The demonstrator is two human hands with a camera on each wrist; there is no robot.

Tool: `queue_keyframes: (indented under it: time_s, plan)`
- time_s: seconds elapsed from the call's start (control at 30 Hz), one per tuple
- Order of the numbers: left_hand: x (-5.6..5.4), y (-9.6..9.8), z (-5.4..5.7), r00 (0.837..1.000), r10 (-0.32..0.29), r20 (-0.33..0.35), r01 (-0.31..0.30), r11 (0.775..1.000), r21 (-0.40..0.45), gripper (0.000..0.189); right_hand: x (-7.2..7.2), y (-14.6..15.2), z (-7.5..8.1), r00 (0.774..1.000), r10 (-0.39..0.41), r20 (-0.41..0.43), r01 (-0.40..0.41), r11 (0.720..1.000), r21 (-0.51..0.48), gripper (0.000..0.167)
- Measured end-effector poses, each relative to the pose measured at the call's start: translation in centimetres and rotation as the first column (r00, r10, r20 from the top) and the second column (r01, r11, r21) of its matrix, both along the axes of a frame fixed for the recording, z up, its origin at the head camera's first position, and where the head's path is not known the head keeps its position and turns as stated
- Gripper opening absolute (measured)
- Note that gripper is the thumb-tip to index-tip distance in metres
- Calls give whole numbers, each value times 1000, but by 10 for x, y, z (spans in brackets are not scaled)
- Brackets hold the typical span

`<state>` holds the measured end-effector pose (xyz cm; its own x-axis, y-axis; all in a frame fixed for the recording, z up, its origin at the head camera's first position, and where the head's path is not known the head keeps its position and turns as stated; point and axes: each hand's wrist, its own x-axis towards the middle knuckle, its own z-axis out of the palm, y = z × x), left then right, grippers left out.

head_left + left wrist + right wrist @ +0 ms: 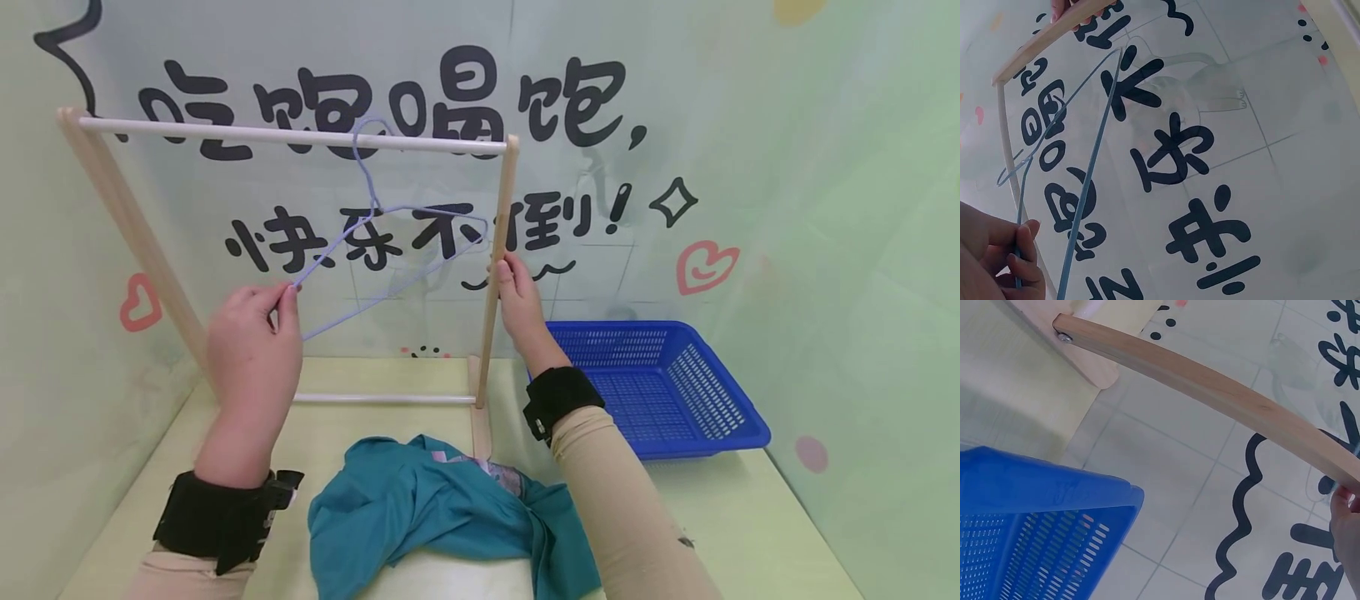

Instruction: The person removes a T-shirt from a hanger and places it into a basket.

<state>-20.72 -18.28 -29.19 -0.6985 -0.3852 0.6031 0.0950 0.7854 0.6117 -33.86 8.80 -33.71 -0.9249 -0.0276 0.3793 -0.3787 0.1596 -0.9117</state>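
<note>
A thin blue wire clothes hanger (390, 293) hangs by its hook over the white top bar of a small wooden drying rack (497, 208). My left hand (255, 342) pinches the hanger's left end between thumb and fingers; the left wrist view shows the wire (1085, 187) passing through those fingers. With my right hand (522, 308) I grip the rack's right upright, thumb on the near side; in the right wrist view only part of that hand (1346, 531) shows beside the wooden upright (1210, 387). Below lies a crumpled teal garment (427, 500) on the table.
A blue perforated plastic basket (738, 417) stands on the table (750, 508) to the right, behind my right forearm. The rack's lower white bar (390, 399) runs close above the tabletop. A wall sheet with black lettering (577, 100) closes off the back.
</note>
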Motion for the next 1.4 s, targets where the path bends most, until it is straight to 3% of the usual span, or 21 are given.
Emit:
queue_keyframes:
  time_s: [0.2,0.57,0.87,1.0,1.2,1.27,1.4]
  plan:
    - [2,4,-7,1000,-15,1,16,1000,-17,28,2,-1,0,1000,0,-13,0,1000,-9,44]
    - [6,6,-8,1000,-28,14,28,1000,-11,32,4,0,0,1000,11,13,-10,1000,-13,44]
    - [12,7,-11,991,-96,-91,93,995,-37,34,4,0,-1,1000,4,16,-3,1000,-23,44]
    - [13,8,-14,965,-147,-215,133,988,-77,33,4,1,-1,1000,-1,22,1,1000,-28,44]
    - [16,9,-18,890,-243,-386,226,970,-91,30,4,2,3,1000,1,-4,-1,1000,-18,42]
    - [18,9,-20,875,-269,-403,254,963,-90,30,5,3,5,1000,-4,-2,4,1000,-13,42]
    - [23,9,-29,864,-349,-364,324,937,-129,30,7,3,8,999,-36,5,35,999,18,41]
